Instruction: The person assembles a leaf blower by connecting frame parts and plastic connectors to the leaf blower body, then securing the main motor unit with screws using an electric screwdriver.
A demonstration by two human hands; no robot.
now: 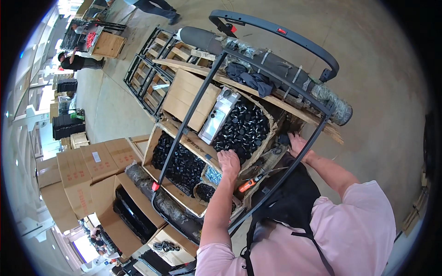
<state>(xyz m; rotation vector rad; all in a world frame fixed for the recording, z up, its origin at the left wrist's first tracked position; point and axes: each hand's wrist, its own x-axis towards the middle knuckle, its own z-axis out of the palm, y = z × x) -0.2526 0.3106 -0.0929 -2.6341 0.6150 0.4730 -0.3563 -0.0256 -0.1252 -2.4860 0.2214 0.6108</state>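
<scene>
My left hand [229,162] reaches to the near edge of a carton of black-headed bolts [244,129]. Its fingers bend down against the pile, and their tips are hidden. Over by the right side of the bench, my right hand [298,143] has its fingers closed around a small black part [284,139], whose kind I cannot make out. A black tubular metal frame [271,197] lies across the cartons, one bar passing close to my right wrist. Between my arms rests an orange-handled tool [247,185]. A silver phone-like case [219,115] sits beside the bolts.
Another carton of black knobs [177,154] and small bins of silver screws [213,175] stand left. Behind lie a padded roll [285,69], a wooden board [202,69] and a curved black bar [285,32]. Stacked cartons [87,170] fill the left; people are farther off.
</scene>
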